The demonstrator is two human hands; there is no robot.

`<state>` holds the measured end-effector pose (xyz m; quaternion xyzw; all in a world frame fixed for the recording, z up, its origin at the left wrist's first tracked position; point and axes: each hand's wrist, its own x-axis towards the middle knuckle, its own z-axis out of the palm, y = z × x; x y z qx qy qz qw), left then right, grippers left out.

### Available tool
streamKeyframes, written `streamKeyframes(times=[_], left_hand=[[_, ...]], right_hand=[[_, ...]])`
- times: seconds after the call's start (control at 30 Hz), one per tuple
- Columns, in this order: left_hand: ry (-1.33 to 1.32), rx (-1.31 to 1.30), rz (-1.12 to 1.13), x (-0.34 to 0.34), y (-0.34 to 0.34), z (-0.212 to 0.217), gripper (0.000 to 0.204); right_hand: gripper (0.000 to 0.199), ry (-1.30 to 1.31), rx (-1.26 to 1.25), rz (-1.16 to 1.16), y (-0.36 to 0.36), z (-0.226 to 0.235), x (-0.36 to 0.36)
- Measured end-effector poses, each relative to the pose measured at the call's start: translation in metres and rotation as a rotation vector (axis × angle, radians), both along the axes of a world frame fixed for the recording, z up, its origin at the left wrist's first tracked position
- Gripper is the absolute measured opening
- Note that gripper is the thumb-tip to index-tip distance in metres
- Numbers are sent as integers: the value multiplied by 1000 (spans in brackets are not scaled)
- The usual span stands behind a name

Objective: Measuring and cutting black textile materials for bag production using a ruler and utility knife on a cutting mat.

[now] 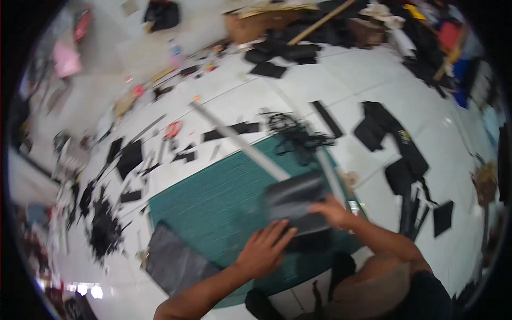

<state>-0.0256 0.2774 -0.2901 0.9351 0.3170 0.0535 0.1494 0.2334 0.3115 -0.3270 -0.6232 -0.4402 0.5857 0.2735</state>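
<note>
A dark grey-black piece of sheet material (pixel 295 198), maybe leather or vinyl, lies creased over the right part of a green cutting mat (pixel 213 189). My left hand (pixel 265 249) rests with fingers stretched out along the piece's lower left edge. At its right edge my right hand (pixel 335 213) grips it, thumb on top and the other fingers mostly hidden. A long flat metal ruler (pixel 242 144) runs from the far left up to the piece. Another pale strip (pixel 332 176) lies on the mat's right side. A second grey-black sheet (pixel 178 261) covers the mat's near left corner.
A tangle of black strips (pixel 298 136) sits at the mat's far corner. Red-handled scissors (pixel 173 129) and black offcuts (pixel 129 159) lie to the left. Black cut pieces (pixel 402 144) are on the tiled floor to the right. A cardboard box (pixel 261 24) stands at the back.
</note>
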Motion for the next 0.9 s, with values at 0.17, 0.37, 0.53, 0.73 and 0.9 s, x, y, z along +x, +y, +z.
streamKeyframes(times=[0.17, 0.37, 0.53, 0.73, 0.9], left_hand=[[-101, -46, 77, -19, 27, -24, 60], [73, -212, 501, -149, 33, -34, 42], [309, -368, 855, -238, -9, -7, 45], [216, -621, 842, -234, -100, -71, 72], [448, -436, 861, -177, -128, -126, 87]], right_hand=[[42, 230, 450, -676, -4, -61, 269], [52, 700, 430, -946, 15, -178, 446], [57, 716, 218, -1269, 9, -281, 433], [58, 695, 100, -1274, 23, -239, 411], [71, 334, 297, -826, -18, -212, 443]])
